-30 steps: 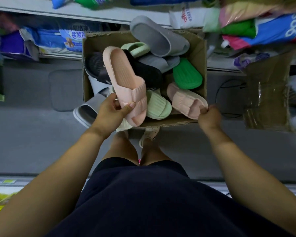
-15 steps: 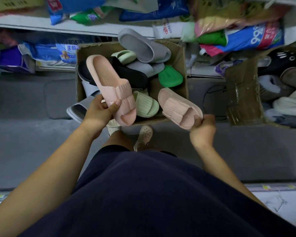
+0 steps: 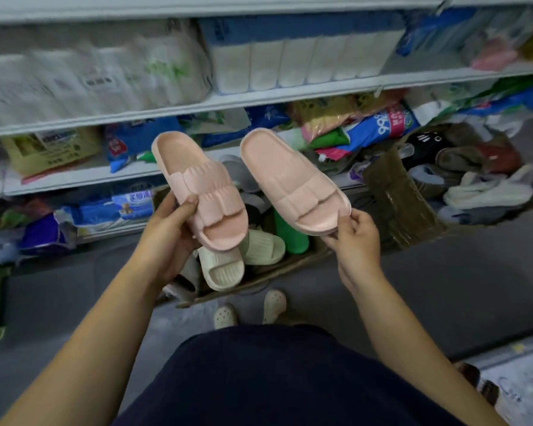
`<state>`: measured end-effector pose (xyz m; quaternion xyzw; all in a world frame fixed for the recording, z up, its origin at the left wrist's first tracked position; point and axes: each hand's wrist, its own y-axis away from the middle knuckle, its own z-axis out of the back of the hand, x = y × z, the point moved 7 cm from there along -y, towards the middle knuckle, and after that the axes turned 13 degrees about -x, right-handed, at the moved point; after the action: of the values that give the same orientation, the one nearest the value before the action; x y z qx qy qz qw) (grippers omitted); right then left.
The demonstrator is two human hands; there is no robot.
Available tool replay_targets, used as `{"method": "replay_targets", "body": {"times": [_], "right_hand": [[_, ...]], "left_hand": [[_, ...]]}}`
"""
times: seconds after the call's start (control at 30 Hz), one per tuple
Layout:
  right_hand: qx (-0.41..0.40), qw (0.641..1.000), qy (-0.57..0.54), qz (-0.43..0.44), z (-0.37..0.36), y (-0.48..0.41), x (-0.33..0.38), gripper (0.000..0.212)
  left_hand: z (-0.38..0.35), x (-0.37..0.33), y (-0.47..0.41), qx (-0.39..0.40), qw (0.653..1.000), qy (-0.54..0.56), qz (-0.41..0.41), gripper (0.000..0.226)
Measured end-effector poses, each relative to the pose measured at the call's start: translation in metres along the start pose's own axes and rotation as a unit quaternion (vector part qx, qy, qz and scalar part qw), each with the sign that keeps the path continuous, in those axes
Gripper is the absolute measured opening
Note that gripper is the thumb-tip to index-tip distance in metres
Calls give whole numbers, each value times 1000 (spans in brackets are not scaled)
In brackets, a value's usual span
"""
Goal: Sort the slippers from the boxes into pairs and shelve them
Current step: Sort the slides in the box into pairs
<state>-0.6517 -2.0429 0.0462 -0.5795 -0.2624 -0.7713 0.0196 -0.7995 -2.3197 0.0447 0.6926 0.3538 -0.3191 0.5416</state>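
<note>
Grey floor [image 3: 443, 287] bears a cardboard box [image 3: 259, 279] beside stocked shelves [image 3: 259, 98].

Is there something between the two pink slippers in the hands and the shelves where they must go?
Nothing visible stands in the open air between the pink slippers, one in the left hand and one in the right hand, and the shelves. But the shelves in view are packed with packaged goods, so no free spot shows here.

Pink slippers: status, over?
Left hand holds one pink slipper; right hand holds its match. Both clear of the box. Nothing between them and the shelves.
</note>
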Motion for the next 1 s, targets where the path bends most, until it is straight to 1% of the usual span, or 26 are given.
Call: {"method": "replay_targets", "body": {"times": [0.13, 0.27, 0.33, 0.4, 0.43, 0.47, 0.53, 0.63, 0.7, 0.73, 0.77, 0.8, 0.83, 0.87, 0.9, 0.93, 1.0], "right_hand": [[46, 991, -125, -34, -6, 23, 27, 20], [124, 966, -220, -65, -6, 36, 58, 24], [166, 951, -252, -61, -3, 40, 77, 28], [205, 936, -279, -62, 1, 40, 97, 34], [221, 928, -292, -64, 5, 38, 106, 36], [235, 922, -302, -61, 10, 35, 116, 35], [262, 916, -302, -44, 21, 27, 136, 34], [281, 919, -277, -3, 44, 11, 164, 37], [278, 923, -263, 35, 62, 1, 180, 42], [278, 925, -252, 55, 72, -4, 186, 41], [278, 928, -237, 75, 81, -10, 191, 40], [282, 929, -218, 96, 89, -15, 195, 41], [286, 929, -202, 115, 95, -20, 198, 44], [294, 927, -192, 129, 101, -24, 201, 47], [304, 924, -187, 137, 105, -28, 203, 49], [314, 920, -186, 141, 108, -32, 204, 51], [331, 913, -188, 150, 111, -37, 209, 50]], "left_hand": [[-15, -37, 20, 39, 998, 39, -37, 44], [-34, -62, 41, 20, 995, 40, -86, 46], [-50, -71, 54, 12, 992, 36, -119, 57], [-72, -77, 67, 21, 989, 32, -144, 79], [-86, -78, 74, 32, 987, 22, -155, 84], [-103, -78, 83, 47, 985, 11, -165, 83], [-137, -75, 97, 55, 984, 10, -168, 76], [-195, -66, 117, 50, 985, 24, -165, 68], [-234, -60, 128, 61, 984, 70, -154, 60], [-252, -58, 131, 74, 981, 104, -148, 53], [-269, -55, 134, 91, 977, 124, -146, 44], [-284, -53, 137, 108, 975, 126, -149, 41], [-296, -50, 139, 115, 974, 115, -157, 50], [-305, -49, 139, 105, 974, 103, -174, 63], [-310, -49, 139, 73, 974, 87, -196, 70], [-313, -49, 138, 32, 973, 72, -218, 70], [-318, -51, 136, -18, 970, 69, -234, 57]]}}
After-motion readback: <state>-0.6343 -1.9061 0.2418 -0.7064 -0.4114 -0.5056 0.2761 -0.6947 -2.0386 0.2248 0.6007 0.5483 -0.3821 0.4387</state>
